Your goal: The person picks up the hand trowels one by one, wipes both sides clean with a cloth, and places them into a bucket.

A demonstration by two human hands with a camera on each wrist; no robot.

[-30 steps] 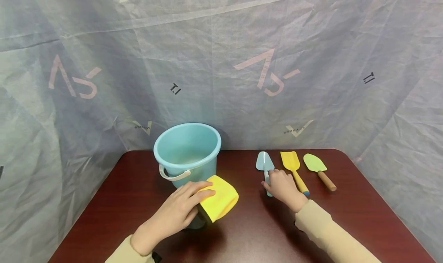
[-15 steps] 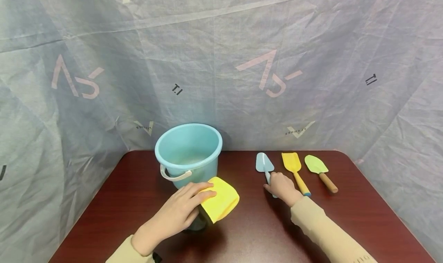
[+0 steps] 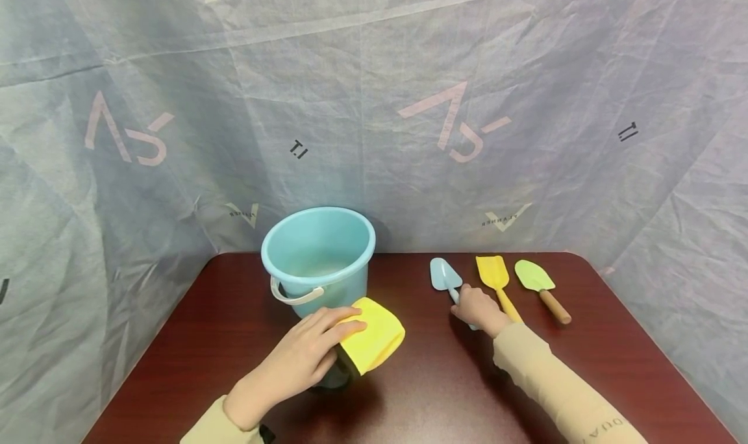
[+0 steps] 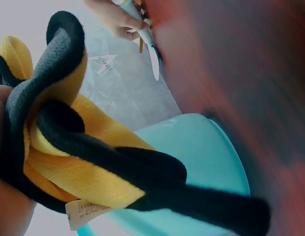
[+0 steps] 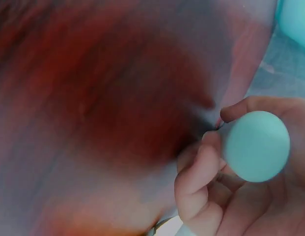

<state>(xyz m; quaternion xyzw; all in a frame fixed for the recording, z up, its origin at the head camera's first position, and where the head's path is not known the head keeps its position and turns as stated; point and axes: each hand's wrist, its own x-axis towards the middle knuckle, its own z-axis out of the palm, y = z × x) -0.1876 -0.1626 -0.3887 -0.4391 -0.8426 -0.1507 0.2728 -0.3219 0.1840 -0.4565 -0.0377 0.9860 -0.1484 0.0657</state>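
Note:
In the head view my left hand (image 3: pixel 295 356) holds a folded yellow cloth (image 3: pixel 374 335) above the table, in front of the bucket. The left wrist view shows the bunched cloth (image 4: pixel 88 177) with black trim, a grey inner face and a white label. Further right, my right hand (image 3: pixel 480 309) grips the handle of a light blue hand trowel (image 3: pixel 444 275), whose blade points to the back. Seen from the right wrist, the rounded end of the trowel handle (image 5: pixel 259 146) sticks out between thumb and curled fingers.
A light blue bucket (image 3: pixel 269 246) with a white handle stands at the back left of the dark red table (image 3: pixel 421 392). Right of the trowel lie a yellow shovel (image 3: pixel 493 274) and a green trowel (image 3: pixel 533 275) with a wooden handle. Grey sheeting (image 3: pixel 362 106) hangs behind.
My right hand has shifted a little to the right, and the blue trowel's handle has swung right with it. My left hand and the cloth have stayed about the same.

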